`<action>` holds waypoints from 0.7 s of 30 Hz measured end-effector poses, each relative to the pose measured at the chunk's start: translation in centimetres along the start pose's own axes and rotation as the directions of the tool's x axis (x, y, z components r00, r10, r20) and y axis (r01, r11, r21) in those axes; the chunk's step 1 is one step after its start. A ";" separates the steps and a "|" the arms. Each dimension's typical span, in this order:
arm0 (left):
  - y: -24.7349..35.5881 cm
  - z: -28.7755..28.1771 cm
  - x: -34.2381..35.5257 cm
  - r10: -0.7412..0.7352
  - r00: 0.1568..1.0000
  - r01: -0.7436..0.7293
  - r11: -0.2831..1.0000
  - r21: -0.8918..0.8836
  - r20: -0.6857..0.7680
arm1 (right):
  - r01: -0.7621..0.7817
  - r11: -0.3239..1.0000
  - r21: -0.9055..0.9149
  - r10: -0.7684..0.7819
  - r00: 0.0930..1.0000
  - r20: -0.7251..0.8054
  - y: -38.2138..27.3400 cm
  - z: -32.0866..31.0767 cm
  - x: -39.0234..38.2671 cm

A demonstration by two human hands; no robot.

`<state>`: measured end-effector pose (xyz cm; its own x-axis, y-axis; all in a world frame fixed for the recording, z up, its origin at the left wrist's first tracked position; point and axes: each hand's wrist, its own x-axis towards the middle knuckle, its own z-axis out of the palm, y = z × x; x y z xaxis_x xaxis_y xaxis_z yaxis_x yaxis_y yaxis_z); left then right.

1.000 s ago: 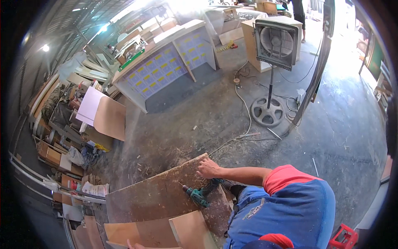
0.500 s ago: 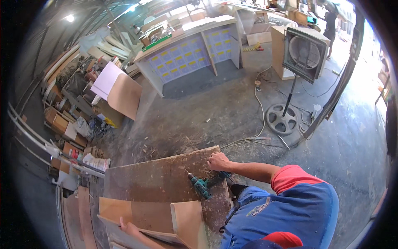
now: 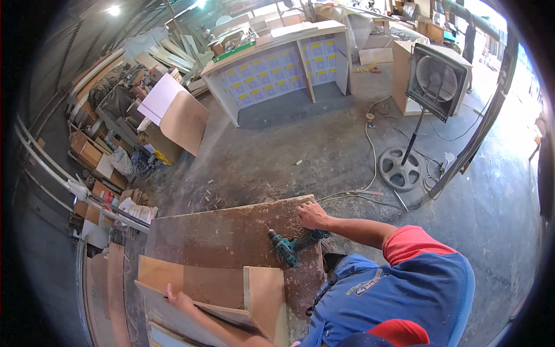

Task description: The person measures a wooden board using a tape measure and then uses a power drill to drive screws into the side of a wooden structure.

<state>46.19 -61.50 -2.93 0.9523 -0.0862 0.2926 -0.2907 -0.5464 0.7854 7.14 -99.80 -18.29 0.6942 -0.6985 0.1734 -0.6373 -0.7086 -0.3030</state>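
Note:
A three-sided wooden box frame with pale inner faces lies on a worn brown worktable. My left hand grips the edge of its long near panel, with one finger sticking up above the edge. At the table's far right corner rests my right hand, its fingers curled down on the tabletop; whatever may be under them is hidden. Just beside that hand lies a teal cordless drill on its side, bit pointing away to the left, its battery end partly by my forearm.
A black pedestal fan stands at the right on a round wheel-like base, with cables on the floor. Farther back is a large open cabinet. Leaning boards and piled scraps line the left, beside a metal rail.
The whole view has shifted slightly, so the table and my hands appear higher. Both hands keep their places on the box panel and at the table corner; the drill stays put.

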 end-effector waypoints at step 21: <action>-1.3 0.9 1.5 0.043 0.999 -0.043 0.993 -0.105 -0.006 | 0.118 0.991 -0.065 -0.095 0.952 0.291 -2.7 -6.3 0.8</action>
<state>48.08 -61.67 -4.00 0.9384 -0.1043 0.3295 -0.3399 -0.4512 0.8252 7.29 -99.11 -11.40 0.8186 -0.5689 -0.0791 -0.5710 -0.7911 -0.2192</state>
